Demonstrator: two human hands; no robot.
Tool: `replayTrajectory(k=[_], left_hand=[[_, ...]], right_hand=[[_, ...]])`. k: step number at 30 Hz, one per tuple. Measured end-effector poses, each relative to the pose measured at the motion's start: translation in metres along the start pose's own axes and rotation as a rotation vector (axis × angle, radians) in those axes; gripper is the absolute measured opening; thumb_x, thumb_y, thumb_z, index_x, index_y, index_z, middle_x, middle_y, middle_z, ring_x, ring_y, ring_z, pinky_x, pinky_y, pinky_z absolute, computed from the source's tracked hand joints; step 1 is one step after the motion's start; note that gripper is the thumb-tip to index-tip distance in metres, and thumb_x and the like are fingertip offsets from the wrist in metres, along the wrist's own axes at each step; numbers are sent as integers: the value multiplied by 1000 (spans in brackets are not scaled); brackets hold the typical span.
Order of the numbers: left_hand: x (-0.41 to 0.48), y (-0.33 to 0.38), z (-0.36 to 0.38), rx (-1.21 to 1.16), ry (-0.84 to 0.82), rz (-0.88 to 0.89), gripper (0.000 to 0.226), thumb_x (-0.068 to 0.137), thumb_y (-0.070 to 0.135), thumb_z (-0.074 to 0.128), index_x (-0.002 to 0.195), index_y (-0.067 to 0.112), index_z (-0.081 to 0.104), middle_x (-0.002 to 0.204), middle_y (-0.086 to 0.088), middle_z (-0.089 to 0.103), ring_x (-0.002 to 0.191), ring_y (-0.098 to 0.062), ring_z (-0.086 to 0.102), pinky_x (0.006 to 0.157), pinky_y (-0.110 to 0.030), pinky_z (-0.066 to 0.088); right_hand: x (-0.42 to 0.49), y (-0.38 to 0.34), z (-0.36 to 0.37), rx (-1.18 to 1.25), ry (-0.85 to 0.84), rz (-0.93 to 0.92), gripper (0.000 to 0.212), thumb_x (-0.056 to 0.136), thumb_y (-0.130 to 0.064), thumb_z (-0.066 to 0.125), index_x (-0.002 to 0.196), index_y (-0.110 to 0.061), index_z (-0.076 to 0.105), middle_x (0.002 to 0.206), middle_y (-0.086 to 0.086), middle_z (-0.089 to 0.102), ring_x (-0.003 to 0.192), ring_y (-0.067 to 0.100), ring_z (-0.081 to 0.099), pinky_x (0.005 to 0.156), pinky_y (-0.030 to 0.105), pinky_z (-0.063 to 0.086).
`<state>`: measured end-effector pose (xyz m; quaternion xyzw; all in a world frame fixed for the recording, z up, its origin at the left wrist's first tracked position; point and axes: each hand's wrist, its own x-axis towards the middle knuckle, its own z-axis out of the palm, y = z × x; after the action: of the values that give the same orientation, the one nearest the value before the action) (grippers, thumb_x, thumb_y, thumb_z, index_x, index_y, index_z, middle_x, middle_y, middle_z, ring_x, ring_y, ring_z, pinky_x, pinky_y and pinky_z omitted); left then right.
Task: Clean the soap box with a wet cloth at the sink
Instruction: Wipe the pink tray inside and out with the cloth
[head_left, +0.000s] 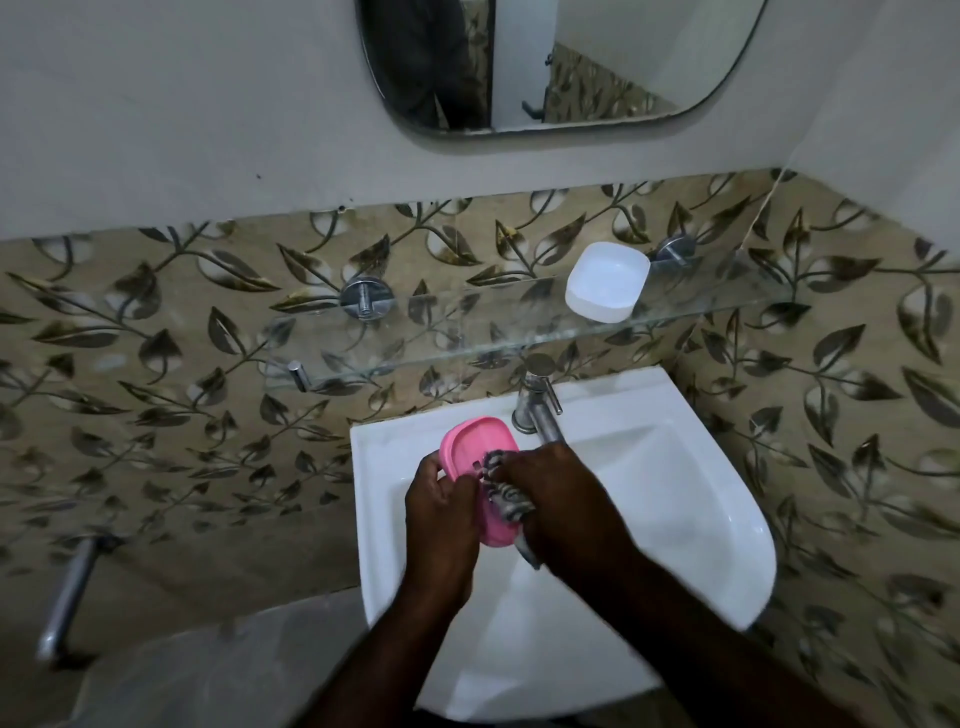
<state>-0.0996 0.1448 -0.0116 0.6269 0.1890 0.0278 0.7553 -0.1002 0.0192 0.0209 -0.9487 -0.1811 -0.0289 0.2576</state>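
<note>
We see the pink soap box (470, 447) held over the sink (727, 519), near its back left corner and just beside the tap (537, 410). The left hand (441, 512) grips the box by its near end, fingers curled round the edge. The right hand (550, 493) clutches a striped cloth (506, 499) bunched against the box's upper face.

We judge the box to be light, thin moulded plastic: stiff enough to take a firm rub, but likely slick once wet or soapy, and its smooth rounded rim gives little to catch on. We think the safest hold is across the short end or along both long edges, thumb on top and fingers beneath. That leaves the middle free for the cloth. The cloth is soft and limp, so we would ball it up and press.

A white dish-like piece (607, 280), perhaps the box's other half, sits on the glass shelf (467, 338) towards its right end.
</note>
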Motion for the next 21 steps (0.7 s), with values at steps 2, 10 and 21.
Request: replayTrajectory(k=[2, 10, 21], left_hand=[[-3, 0, 9, -18, 40, 4, 21, 88, -5, 47, 99, 8, 60, 92, -22, 67, 75, -27, 64, 62, -35, 53], [1, 21, 30, 1, 17, 92, 23, 91, -2, 45, 94, 16, 58, 83, -10, 63, 68, -19, 58, 52, -27, 49], [9, 65, 48, -13, 22, 194, 16, 96, 1, 46, 101, 14, 55, 78, -3, 65, 59, -3, 63, 52, -21, 52]], right_hand=[[-11, -11, 18, -100, 61, -9, 42, 62, -8, 59, 102, -12, 70, 92, 5, 70, 80, 32, 64, 69, 31, 54], [-10, 12, -23, 1099, 111, 475, 21, 89, 0, 57, 105, -9, 68, 99, 13, 74, 91, 25, 71, 83, 37, 57], [31, 31, -93, 938, 452, 349, 14, 93, -20, 60, 106, -18, 66, 100, 3, 74, 96, 21, 70, 90, 51, 53]])
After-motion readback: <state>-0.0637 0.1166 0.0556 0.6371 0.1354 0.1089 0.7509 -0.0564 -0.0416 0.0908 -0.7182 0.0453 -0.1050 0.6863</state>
